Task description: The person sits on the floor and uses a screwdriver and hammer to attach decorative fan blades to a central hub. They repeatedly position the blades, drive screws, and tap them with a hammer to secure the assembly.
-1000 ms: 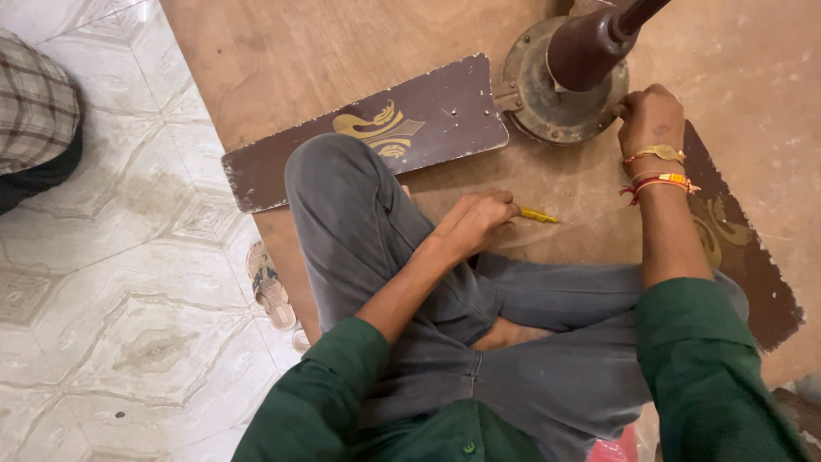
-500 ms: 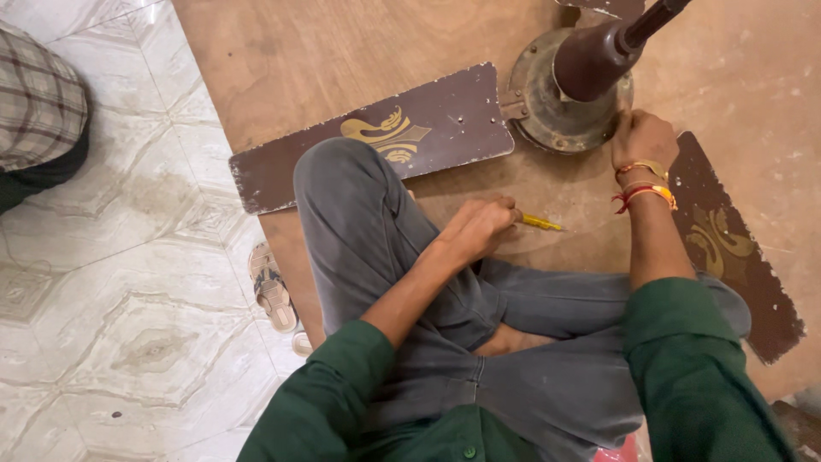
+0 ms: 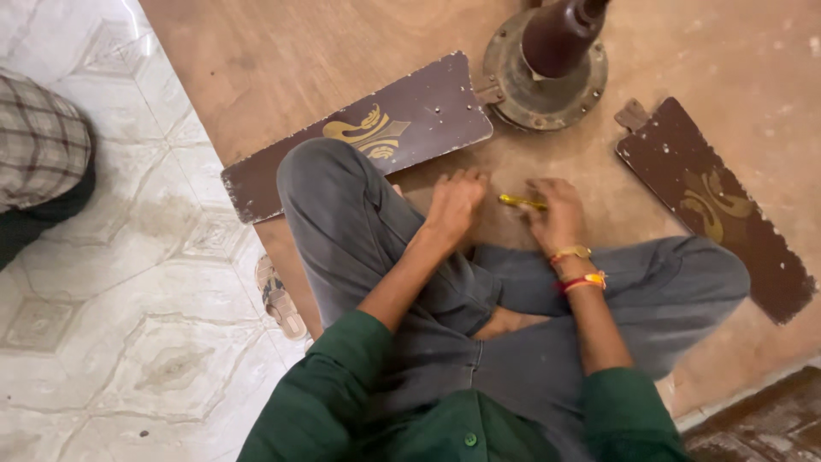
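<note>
While right hand (image 3: 556, 214) grips slim yellow screwdriver (image 3: 522, 202), left hand (image 3: 455, 204) half-curled, empty, smooth plywood board (image 3: 299, 68).

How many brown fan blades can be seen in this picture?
2. One fan blade lies left of the fan motor, still joined to it, above the person's knee. The other blade lies detached at the right. More may be hidden beyond the top edge.
</note>
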